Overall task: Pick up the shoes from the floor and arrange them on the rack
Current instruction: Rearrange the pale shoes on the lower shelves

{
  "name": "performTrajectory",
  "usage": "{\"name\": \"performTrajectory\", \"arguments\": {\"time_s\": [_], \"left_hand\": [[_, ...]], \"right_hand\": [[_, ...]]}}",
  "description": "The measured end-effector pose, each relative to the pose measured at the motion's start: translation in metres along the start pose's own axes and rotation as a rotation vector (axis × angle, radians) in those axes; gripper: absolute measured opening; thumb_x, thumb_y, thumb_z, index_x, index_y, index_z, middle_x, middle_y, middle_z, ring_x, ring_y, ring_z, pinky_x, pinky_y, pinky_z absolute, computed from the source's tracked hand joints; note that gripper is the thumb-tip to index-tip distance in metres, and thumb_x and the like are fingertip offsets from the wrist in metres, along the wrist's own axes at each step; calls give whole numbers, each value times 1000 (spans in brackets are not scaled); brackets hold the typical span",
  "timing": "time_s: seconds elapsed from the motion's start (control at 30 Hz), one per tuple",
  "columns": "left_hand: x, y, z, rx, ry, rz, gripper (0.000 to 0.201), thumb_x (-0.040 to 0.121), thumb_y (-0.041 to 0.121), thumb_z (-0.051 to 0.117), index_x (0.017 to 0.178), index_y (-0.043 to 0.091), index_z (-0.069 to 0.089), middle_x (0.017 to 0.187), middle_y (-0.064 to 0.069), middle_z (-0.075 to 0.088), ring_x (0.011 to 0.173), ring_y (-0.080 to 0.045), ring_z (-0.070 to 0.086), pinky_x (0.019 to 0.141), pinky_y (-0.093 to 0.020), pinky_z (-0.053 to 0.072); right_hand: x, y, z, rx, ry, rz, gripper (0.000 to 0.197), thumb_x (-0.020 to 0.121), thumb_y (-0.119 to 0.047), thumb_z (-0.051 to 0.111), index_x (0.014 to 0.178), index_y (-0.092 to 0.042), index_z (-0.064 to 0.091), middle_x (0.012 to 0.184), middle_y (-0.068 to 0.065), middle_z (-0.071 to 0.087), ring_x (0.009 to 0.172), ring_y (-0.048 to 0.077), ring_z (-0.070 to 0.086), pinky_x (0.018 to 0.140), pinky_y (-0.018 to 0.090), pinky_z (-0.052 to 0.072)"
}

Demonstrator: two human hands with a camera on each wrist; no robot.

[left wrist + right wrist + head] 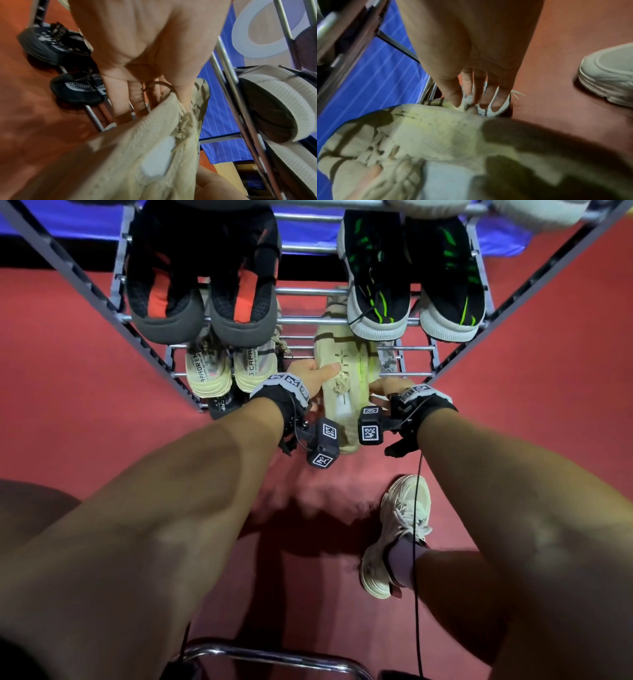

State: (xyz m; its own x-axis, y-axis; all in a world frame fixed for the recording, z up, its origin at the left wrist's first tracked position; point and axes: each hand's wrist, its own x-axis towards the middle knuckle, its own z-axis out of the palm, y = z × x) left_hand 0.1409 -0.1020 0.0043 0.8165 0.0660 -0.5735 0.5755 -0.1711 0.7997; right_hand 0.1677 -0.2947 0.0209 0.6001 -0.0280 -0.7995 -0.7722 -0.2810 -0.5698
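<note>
A beige knit shoe (342,378) hangs between both hands, its toe pointing in among the lower bars of the metal rack (308,320). My left hand (317,373) grips its left side, with the thumb on the laces and the fingers (120,102) down the flank of the beige knit shoe (154,148). Holding the right side is my right hand (383,387); in the right wrist view its thumb lies on the shoe's (436,132) edge and the fingers (479,92) reach down the far side. The heel sticks out toward me.
Black-orange shoes (202,296) and black-green shoes (411,282) fill the tier above. A beige lettered pair (226,368) sits lower left, black shoes (56,44) below them. A white shoe (489,112) lies under my right fingers. My own sneakered foot (400,535) stands on the red floor.
</note>
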Motion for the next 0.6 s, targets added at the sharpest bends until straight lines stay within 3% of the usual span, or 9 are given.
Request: {"name": "performTrajectory", "arguments": {"time_s": [0.07,0.13,0.23,0.3,0.37,0.5,0.53,0.6], "left_hand": [[1,10,10,-6,-4,11,47,69,60,72,87,17,64,107,-14,72,97,-31,70,85,-50,57],[3,19,20,-45,-7,18,53,69,57,73,97,13,65,109,-15,71,93,-32,70,84,-53,57],[0,34,33,-103,4,19,41,79,40,73,106,11,66,101,-14,73,91,-31,71,81,-54,58],[-2,44,41,-168,7,-15,37,82,27,73,114,11,64,94,-14,73,81,-28,71,77,-55,58],[2,47,50,-191,28,-37,44,78,25,76,118,10,64,97,-15,72,83,-29,70,77,-53,59],[14,50,64,-179,70,-6,41,73,39,80,99,10,68,101,-16,73,92,-34,70,84,-46,56],[13,52,67,-170,72,8,35,76,39,78,96,12,68,103,-16,73,92,-33,70,85,-47,57],[11,55,71,-157,75,39,27,82,35,75,94,14,66,107,-16,72,93,-28,69,88,-46,56]], "right_hand": [[1,1,-10,25,28,-4,13,81,-21,66,86,-9,71,73,-1,74,80,23,68,66,35,59],[-3,2,-19,52,-44,-38,22,82,-29,68,93,-11,72,83,-1,74,85,25,69,61,32,59],[-25,11,-30,134,-167,-51,29,88,-41,63,98,-15,69,86,0,71,73,21,70,64,35,60],[-25,23,-43,166,-255,-75,37,88,-43,62,114,-16,68,98,1,69,80,21,69,71,40,60],[-23,32,-56,171,-312,-94,48,88,-45,62,126,-16,62,105,-1,69,92,24,67,74,46,58],[-24,40,-77,201,-382,-87,39,93,-31,60,129,-16,59,119,-1,69,105,28,67,85,57,54],[-24,41,-80,197,-397,-102,37,93,-24,61,128,-15,59,122,1,67,109,29,66,90,57,52],[-23,39,-82,135,-400,-163,30,90,-11,62,120,-12,61,115,5,68,108,26,65,99,44,51]]}}
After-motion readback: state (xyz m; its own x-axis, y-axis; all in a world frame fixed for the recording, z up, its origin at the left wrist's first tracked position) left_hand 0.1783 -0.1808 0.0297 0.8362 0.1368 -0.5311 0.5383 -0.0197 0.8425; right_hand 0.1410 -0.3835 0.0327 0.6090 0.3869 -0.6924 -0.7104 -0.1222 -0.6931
